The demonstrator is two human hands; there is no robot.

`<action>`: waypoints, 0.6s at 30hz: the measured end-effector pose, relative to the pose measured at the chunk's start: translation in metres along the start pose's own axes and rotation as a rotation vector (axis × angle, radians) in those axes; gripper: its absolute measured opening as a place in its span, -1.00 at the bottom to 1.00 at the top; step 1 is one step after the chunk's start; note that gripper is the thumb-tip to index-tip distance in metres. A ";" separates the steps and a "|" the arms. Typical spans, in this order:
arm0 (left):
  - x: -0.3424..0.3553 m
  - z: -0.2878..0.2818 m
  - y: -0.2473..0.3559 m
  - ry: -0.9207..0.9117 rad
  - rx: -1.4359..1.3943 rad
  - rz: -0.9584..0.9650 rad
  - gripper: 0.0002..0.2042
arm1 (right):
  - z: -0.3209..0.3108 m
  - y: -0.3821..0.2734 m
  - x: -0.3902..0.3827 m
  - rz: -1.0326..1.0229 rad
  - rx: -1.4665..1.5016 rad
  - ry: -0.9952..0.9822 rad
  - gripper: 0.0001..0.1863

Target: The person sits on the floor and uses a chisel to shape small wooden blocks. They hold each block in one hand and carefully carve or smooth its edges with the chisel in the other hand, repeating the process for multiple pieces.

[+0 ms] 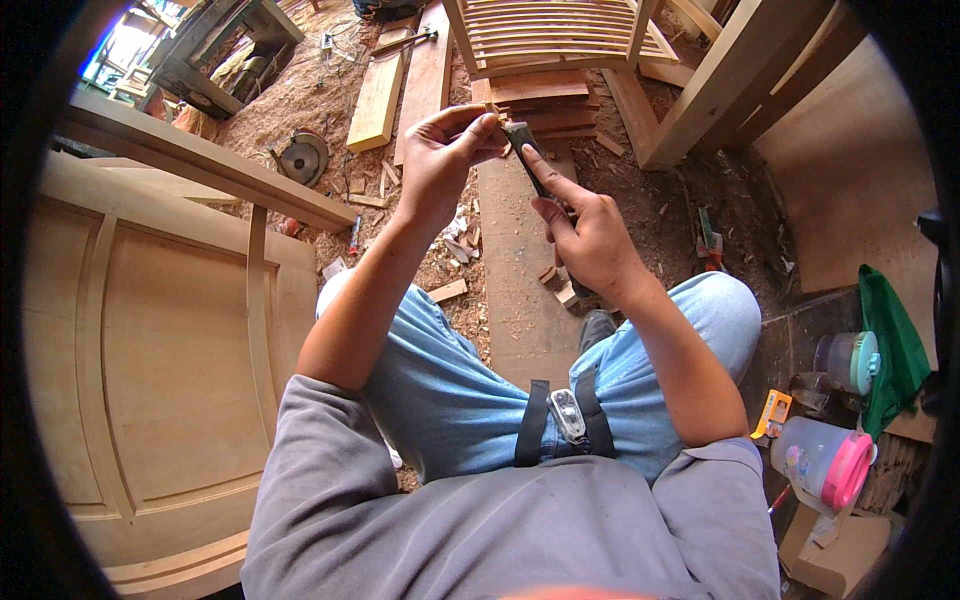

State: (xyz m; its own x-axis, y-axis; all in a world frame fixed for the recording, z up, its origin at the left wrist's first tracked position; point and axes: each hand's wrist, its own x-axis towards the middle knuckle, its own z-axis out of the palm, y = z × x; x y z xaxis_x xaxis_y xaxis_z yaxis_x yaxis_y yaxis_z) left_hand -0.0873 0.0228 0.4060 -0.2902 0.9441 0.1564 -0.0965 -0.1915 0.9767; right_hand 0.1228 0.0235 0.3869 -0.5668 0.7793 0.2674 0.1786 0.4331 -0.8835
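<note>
Both my hands are raised in front of me above the knees, close together. My left hand pinches a small pale wooden piece between thumb and fingertips. My right hand is closed round a dark, flat, narrow tool like a chisel blade, the index finger laid along it. The tool's far end comes up to the small piece; whether they touch, I cannot tell. Most of the tool's lower part is hidden in the right hand. Below stretches a long plank sprinkled with shavings.
A panelled wooden door stands at the left, beside a wooden beam. Behind it lies a circular saw. Stacked boards and a slatted frame are ahead. Plastic tubs and a green cloth lie right.
</note>
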 end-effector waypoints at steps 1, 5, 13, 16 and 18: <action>0.000 0.000 0.000 -0.012 0.006 -0.004 -0.73 | 0.001 0.000 0.000 0.019 -0.005 -0.002 -0.33; 0.001 0.000 0.000 -0.021 0.018 -0.016 -0.73 | 0.005 -0.003 0.000 0.009 -0.034 0.035 -0.34; 0.003 -0.002 0.001 -0.025 0.063 -0.001 -0.75 | 0.009 -0.006 -0.002 0.108 -0.010 0.026 -0.40; -0.003 0.005 0.003 -0.017 0.105 0.031 -0.79 | 0.012 0.003 0.004 0.006 -0.013 0.090 -0.41; -0.011 0.015 0.000 -0.175 0.136 -0.003 -0.80 | 0.011 0.008 0.007 0.335 0.286 0.000 -0.41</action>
State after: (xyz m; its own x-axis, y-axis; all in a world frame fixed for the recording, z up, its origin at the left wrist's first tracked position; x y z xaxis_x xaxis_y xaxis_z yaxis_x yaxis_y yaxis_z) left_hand -0.0695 0.0167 0.4065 -0.1194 0.9790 0.1654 0.0361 -0.1622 0.9861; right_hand 0.1112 0.0278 0.3776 -0.5156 0.8553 -0.0516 0.1226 0.0140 -0.9924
